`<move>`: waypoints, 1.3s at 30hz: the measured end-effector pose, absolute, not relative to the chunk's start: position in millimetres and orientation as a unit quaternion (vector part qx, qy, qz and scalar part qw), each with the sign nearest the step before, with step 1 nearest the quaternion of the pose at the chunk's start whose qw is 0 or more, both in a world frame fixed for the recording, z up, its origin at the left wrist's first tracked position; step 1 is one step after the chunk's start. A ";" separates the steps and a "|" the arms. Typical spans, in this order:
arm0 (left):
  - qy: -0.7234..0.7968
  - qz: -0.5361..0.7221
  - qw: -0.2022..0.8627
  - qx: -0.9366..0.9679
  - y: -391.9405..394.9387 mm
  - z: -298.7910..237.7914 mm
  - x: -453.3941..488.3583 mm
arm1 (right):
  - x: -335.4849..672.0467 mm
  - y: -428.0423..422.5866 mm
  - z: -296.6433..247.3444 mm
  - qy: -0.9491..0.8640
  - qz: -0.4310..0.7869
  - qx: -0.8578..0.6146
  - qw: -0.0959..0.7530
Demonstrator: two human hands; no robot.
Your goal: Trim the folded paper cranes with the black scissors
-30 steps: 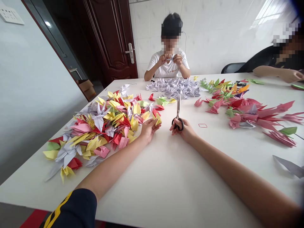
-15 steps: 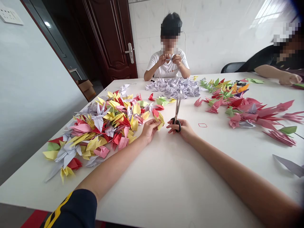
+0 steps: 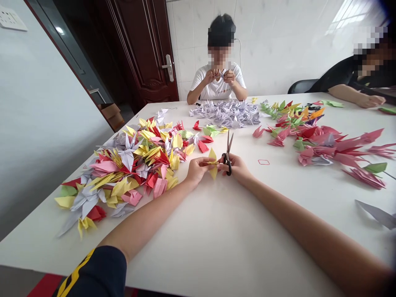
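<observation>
Between the fingers of my left hand (image 3: pixel 198 170) is a yellow origami crane (image 3: pixel 212 154), its wings spread up and down. My right hand (image 3: pixel 237 168) is closed round the black handles of a pair of scissors (image 3: pixel 228 150), whose blades point away from me and stand slightly apart. The fingertips of my right hand meet the crane's near side, so both hands are at it. Just left of my left hand spreads a heap of folded paper cranes (image 3: pixel 123 161) in yellow, red, pink, green and pale lilac.
Pale lilac cranes (image 3: pixel 227 113) lie mid-table before a person in a white shirt (image 3: pixel 216 84). Pink, red and green cranes (image 3: pixel 331 142) cover the right side. A second person's arm (image 3: pixel 349 93) rests at the far right edge. A lilac paper piece (image 3: pixel 375 213) lies near right.
My hands have come together. The yellow crane has turned and its wings now stand spread, with my right fingers on it. A red piece near it now lies on the table.
</observation>
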State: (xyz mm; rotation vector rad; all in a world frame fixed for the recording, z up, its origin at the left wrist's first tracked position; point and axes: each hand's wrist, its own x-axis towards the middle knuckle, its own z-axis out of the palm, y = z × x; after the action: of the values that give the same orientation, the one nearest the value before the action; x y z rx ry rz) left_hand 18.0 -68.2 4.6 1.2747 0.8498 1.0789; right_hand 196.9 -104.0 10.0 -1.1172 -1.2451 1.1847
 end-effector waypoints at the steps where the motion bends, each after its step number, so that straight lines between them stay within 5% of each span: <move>1: 0.370 0.464 0.575 0.564 -68.5 4.2 18.3 | 195.1 -104.9 10.5 -0.525 0.483 -0.475 0.515; 8: 0.407 0.499 0.461 0.611 -69.0 3.0 20.1 | 185.8 -110.2 14.7 -0.491 0.440 -0.528 0.535; 39: 0.320 0.493 0.599 0.544 -72.4 8.6 20.0 | 188.2 -106.6 10.0 -0.452 0.445 -0.518 0.574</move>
State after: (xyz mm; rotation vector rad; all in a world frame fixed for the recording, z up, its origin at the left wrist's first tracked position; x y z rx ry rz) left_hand 20.0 -72.4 8.6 1.2617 0.7416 1.1440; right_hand 188.2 -106.6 10.0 -1.2141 -1.0582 1.0432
